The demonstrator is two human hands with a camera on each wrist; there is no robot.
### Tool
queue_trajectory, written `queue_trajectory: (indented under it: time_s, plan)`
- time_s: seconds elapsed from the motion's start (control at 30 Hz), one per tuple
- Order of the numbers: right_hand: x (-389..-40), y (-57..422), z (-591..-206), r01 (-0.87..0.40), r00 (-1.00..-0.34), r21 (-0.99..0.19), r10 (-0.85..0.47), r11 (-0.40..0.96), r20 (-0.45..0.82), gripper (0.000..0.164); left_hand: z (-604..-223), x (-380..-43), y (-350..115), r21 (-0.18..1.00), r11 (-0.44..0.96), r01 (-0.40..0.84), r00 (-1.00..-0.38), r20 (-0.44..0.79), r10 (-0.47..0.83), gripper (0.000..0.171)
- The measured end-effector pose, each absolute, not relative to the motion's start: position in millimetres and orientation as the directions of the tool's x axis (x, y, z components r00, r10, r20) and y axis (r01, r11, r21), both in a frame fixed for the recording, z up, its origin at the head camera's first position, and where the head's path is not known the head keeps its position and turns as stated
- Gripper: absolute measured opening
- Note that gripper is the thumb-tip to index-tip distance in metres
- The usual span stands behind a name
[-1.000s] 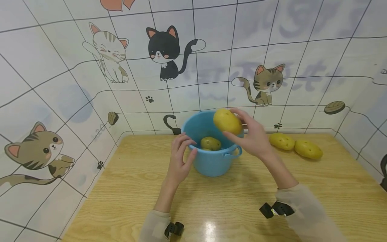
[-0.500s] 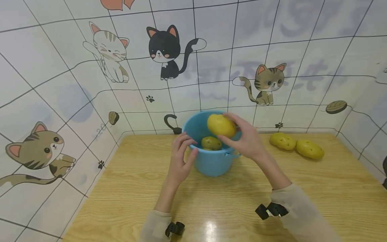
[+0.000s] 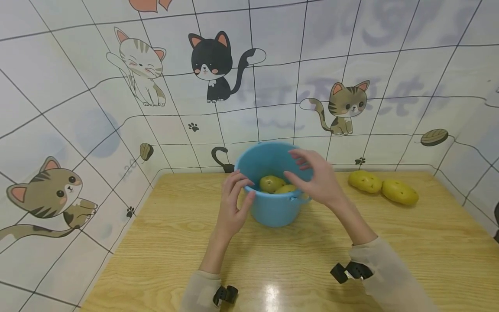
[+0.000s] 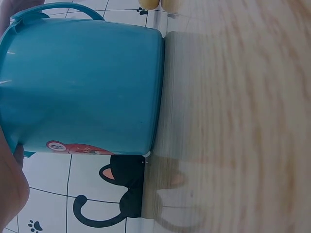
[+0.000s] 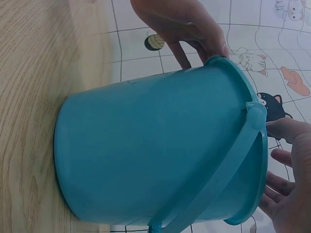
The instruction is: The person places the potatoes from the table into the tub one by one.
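Observation:
A light blue bucket (image 3: pixel 274 212) stands upright on the wooden table, several potatoes (image 3: pixel 271 184) partly visible inside. My left hand (image 3: pixel 233 203) holds its left rim, fingers curled over the edge; the right wrist view also shows this left hand (image 5: pixel 182 22) at the rim. Over the bucket's right side is my right hand (image 3: pixel 317 180), fingers spread and holding nothing. In the right wrist view, the fingers of the right hand (image 5: pixel 294 179) are near the bucket's mouth. The bucket's wall hides part of the potatoes.
Two more potatoes, a left one (image 3: pixel 364 181) and a right one (image 3: pixel 400 192), lie on the table (image 3: pixel 163 255) right of the bucket. The bucket's handle (image 5: pixel 209 179) hangs down its side. A wall (image 3: pixel 273 99) with cat drawings stands behind.
My right hand carried a yellow potato leftward over the bucket and let it go; it now lies among the others inside. My left hand has stayed at the rim.

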State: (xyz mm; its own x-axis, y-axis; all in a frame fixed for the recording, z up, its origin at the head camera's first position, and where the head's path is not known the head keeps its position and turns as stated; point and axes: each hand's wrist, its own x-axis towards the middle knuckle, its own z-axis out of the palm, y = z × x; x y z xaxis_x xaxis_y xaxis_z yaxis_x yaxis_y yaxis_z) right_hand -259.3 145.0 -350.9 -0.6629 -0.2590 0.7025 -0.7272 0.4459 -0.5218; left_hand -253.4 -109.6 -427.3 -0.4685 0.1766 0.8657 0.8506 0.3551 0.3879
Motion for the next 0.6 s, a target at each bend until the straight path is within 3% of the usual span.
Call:
queue_trajectory:
  time_s: [0.27,0.6]
  plan:
    - [-257,159,-347,-0.732,-0.653,-0.527,-0.222,0.432,0.724,0.047,-427,-254,-109,0.382,0.354,0.854,-0.462,0.869,0.176,0.03]
    - [-251,180,-344,-0.693,-0.686,-0.558,-0.177,0.457,0.706,0.049,-428,-253,-109,0.378,0.357,0.854,-0.457,0.873,0.168,0.035]
